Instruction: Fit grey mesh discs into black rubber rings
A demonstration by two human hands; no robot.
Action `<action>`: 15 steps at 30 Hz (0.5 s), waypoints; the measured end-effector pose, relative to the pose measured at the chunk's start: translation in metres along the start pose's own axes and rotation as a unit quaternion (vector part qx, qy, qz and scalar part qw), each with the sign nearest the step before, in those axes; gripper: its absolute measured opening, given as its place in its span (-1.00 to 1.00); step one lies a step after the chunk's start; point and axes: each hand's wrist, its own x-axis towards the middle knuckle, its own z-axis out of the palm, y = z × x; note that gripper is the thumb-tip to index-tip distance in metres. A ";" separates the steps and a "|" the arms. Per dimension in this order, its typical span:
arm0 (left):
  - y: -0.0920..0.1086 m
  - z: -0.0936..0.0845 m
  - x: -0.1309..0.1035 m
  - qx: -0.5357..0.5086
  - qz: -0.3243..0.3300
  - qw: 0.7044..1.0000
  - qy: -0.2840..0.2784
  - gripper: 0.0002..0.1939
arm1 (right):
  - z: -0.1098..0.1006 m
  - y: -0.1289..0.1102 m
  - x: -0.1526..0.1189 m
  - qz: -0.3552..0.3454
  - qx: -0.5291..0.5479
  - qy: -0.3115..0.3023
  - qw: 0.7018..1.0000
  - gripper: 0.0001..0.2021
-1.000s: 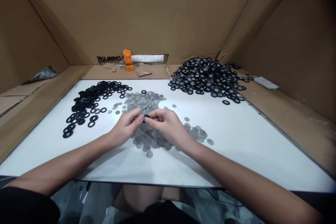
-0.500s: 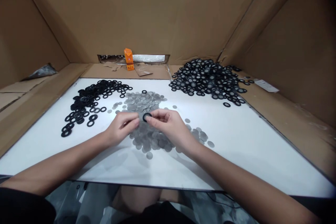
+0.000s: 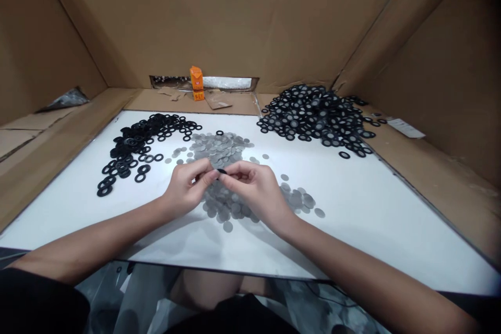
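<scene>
A black ring (image 3: 222, 171), tilted nearly edge-on, is held between my two hands over the middle of the table. My right hand (image 3: 254, 185) pinches its right side between thumb and fingers. At the ring's left edge, the thumb and fingertips of my left hand (image 3: 191, 182) are closed on it. Whether a disc sits inside the ring is hidden. Beneath and around both hands lie loose thin grey discs (image 3: 223, 148). Just beyond them a single black ring (image 3: 219, 133) rests by the discs.
To the left is a heap of black rings (image 3: 136, 138). At the back right stands a larger pile of black rings with grey centres (image 3: 313, 112). An orange carton (image 3: 197, 83) stands by a slot in the cardboard wall (image 3: 219, 21). A white paper slip (image 3: 406, 128) lies at right.
My left fingertips have moved right to meet the ring. The ring has turned from facing me to nearly edge-on. The whole view has shifted slightly.
</scene>
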 end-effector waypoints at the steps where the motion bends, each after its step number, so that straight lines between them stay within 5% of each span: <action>1: 0.000 0.000 0.000 0.002 0.005 1.000 0.002 -0.72 | 0.000 0.000 0.000 -0.006 -0.006 0.002 1.000 -0.89; 5: -0.003 0.000 0.003 -0.041 -0.005 0.999 -0.028 -0.66 | -0.003 -0.003 0.000 -0.010 -0.023 -0.004 1.000 -0.91; 10: -0.010 -0.002 0.009 -0.108 -0.042 0.984 -0.136 -0.57 | -0.009 -0.005 0.003 0.006 -0.040 -0.046 0.998 -0.87; 15: -0.013 -0.004 0.012 -0.091 -0.027 0.986 -0.135 -0.59 | -0.010 -0.005 0.004 0.008 -0.047 -0.047 0.998 -0.90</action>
